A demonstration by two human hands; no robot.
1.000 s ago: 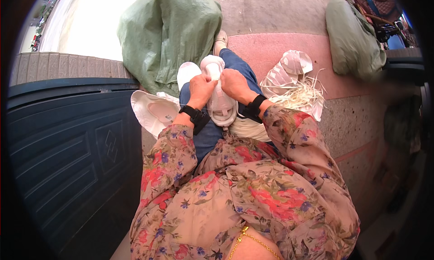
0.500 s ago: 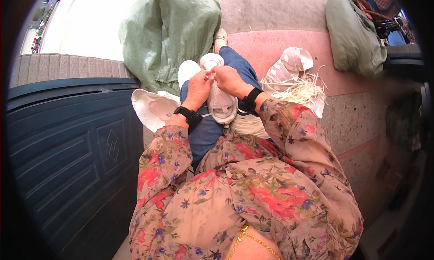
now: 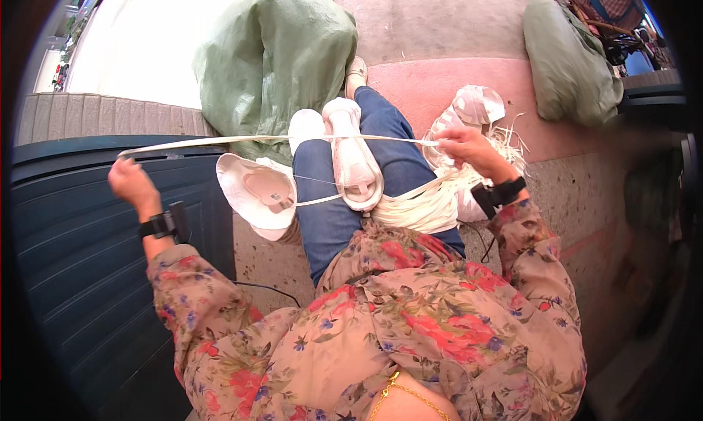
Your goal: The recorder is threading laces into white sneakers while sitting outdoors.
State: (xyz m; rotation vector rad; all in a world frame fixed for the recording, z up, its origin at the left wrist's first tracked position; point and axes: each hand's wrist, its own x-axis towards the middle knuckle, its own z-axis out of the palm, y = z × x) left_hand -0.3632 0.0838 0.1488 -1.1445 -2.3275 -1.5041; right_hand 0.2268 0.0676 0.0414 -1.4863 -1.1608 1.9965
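A white shoe [image 3: 351, 146] lies lengthwise on my lap, toe pointing away from me. A flat white shoelace [image 3: 256, 138] is stretched taut across its front part, from one hand to the other. At the far left, my left hand [image 3: 133, 183] is closed on one end of the lace, in front of the dark blue panel. Out to the right, my right hand [image 3: 469, 151] pinches the other end, near the white shoe pieces. A bundle of loose white laces [image 3: 421, 209] rests across my right thigh. A thin thread and another lace run left from the shoe.
White shoe pieces lie left of my leg [image 3: 256, 194] and in a pile on the right [image 3: 476, 105]. A large green sack [image 3: 274, 62] stands ahead, and another green sack [image 3: 560, 62] at far right. A dark blue panelled surface [image 3: 110, 260] is on my left.
Both hands were together at the shoe's front; they have since moved wide apart, left hand to the left and right hand to the right, drawing the lace out straight.
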